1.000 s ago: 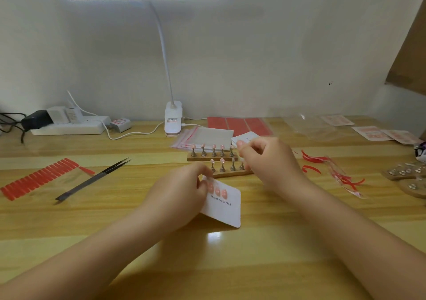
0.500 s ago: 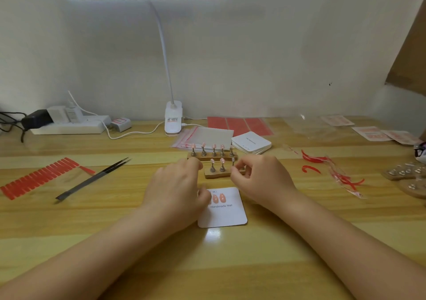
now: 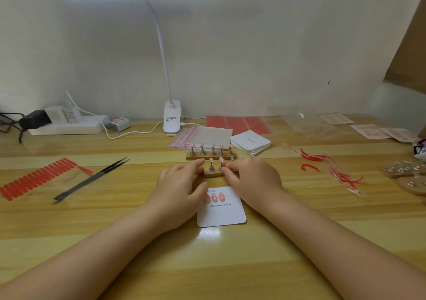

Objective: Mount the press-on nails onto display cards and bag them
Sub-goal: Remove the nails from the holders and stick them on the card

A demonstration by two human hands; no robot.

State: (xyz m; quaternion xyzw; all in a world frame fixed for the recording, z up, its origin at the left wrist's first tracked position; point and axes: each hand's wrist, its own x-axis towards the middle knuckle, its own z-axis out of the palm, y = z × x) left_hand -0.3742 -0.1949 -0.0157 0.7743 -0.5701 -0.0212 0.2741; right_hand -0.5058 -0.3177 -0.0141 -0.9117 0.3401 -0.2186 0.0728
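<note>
Wooden desk (image 3: 276, 265): right hand (image 3: 254, 179) grip pinches nail peg (image 3: 220, 164); left hand (image 3: 179, 189) relaxed on display card (image 3: 222, 212).

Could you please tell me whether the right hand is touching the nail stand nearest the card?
Touching. In the head view, the right hand has its fingers pinched against the right peg of the near nail stand, with no gap visible.

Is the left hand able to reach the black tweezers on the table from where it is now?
Probably yes. The left hand holds nothing, and the black tweezers lie uncovered to its left, with only bare table between them.
</note>
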